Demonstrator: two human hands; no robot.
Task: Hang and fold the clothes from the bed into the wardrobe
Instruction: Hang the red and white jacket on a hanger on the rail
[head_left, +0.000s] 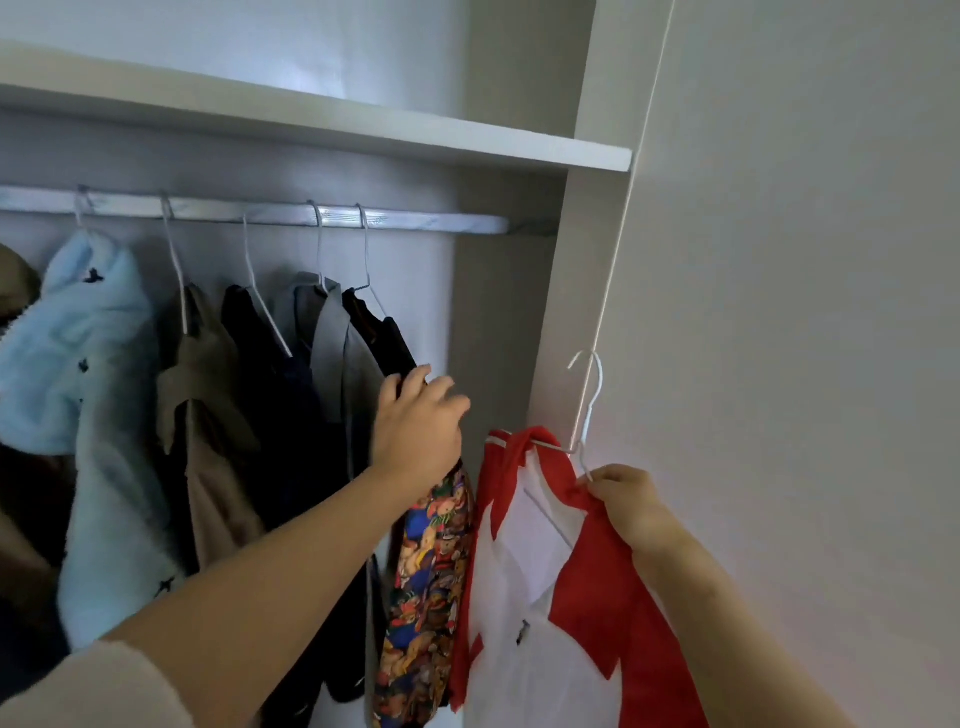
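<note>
Wardrobe (569, 291) with white shelf (363, 130); pale panel (805, 260), perhaps a door

Place: a home, and we're right up at a built-in white wardrobe (561, 312).
On the rail: silvery metal clothes rail (441, 222) carrying thin white wire hangers (176, 260).
Below the rail: fluffy pale-blue coat (98, 389), grey tailored jacket (332, 338).
Above the rail: flat white shelf board (363, 135).

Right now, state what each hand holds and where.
Right hand pinches the white hanger at its shoulder wire, red-and-white shirt on it; left hand only touches the black garment.
</note>
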